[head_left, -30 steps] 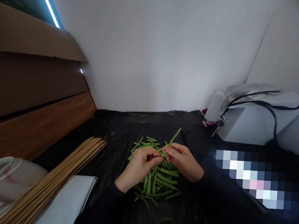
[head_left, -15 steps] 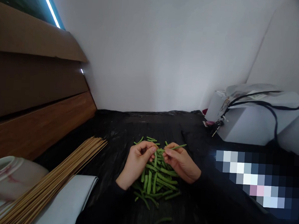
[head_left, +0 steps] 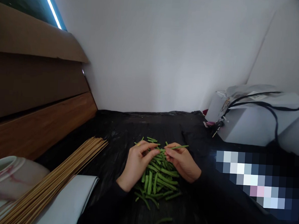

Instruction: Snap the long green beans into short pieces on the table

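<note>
Cut green beans lie in a pile on the black plastic sheet, several of them side by side. My right hand pinches one green bean above the far part of the pile, and its thin end sticks out to the right. My left hand is just to the left, thumb and forefinger apart, with no bean seen between them. Its fingertips are close to the left end of the held bean; whether they touch it I cannot tell. A single bean lies apart, nearer to me.
Thin wooden skewers lie at the left across a folded white sheet, beside a pale pot. A cardboard box stands behind them. At the right are a white box with black straps and some keys.
The thumb and forefinger of my left hand have parted, and the short bean piece pinched there has left them. My right hand keeps its bean almost in place.
</note>
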Action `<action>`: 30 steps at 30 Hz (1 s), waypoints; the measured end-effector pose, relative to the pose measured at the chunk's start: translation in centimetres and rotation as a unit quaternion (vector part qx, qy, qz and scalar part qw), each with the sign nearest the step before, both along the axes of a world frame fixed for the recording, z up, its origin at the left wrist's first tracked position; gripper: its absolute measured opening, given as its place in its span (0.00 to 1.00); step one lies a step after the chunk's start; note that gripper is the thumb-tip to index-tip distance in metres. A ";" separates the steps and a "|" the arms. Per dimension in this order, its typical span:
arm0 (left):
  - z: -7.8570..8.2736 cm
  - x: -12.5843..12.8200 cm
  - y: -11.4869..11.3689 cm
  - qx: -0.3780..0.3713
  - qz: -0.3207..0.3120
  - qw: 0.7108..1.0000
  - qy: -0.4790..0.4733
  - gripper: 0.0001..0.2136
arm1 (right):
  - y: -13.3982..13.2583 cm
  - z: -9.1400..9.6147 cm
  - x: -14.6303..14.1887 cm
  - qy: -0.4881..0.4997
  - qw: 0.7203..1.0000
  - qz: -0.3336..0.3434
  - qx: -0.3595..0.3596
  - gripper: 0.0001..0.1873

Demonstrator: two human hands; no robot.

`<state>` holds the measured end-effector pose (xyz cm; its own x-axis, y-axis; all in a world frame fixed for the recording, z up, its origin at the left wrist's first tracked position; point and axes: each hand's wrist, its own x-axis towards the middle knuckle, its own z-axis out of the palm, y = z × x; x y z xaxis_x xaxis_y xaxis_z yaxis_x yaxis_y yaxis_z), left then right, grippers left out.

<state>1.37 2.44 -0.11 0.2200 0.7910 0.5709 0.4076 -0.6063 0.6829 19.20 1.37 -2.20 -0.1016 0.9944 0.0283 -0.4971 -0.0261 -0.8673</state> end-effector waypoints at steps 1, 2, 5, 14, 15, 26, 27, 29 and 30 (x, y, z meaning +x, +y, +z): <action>0.0 0.1 -0.1 0.008 -0.013 1.000 0.014 0.06 | 0.0 -0.1 -0.1 -0.009 1.000 0.004 0.008 0.12; -0.1 0.2 -0.2 0.015 -0.022 0.999 0.025 0.05 | -0.1 -0.1 -0.2 -0.017 1.000 0.007 0.016 0.12; 0.1 0.4 -0.5 0.037 -0.012 0.998 0.042 0.05 | -0.1 -0.1 -0.2 -0.031 0.999 0.006 0.025 0.10; 0.6 0.0 -0.7 0.145 0.071 0.987 0.026 0.04 | 0.6 0.7 1.3 0.040 0.998 -0.050 -0.028 0.13; 0.6 0.0 -0.7 0.152 0.076 0.985 0.022 0.04 | 0.7 0.8 1.4 0.041 0.998 -0.050 -0.027 0.13; 0.5 -0.3 -0.6 0.192 0.086 0.975 0.071 0.04 | 0.4 0.6 1.1 0.012 0.999 -0.039 -0.005 0.12; 0.5 -0.3 -0.6 0.195 0.084 0.974 0.078 0.04 | 0.3 0.6 1.0 0.005 0.999 -0.035 -0.002 0.12; 0.4 -0.2 -0.7 0.199 0.082 0.972 0.094 0.05 | 0.1 0.6 0.7 -0.015 0.999 -0.025 0.012 0.11; 0.3 -0.2 -0.7 0.200 0.082 0.971 0.103 0.05 | 0.0 0.7 0.6 -0.028 0.999 -0.021 0.022 0.10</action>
<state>1.15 1.73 0.20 0.2522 0.5487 0.7971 0.6234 -0.7221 0.2999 19.77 1.40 -1.54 -0.0620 0.9958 0.0678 -0.4471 0.0331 -0.8939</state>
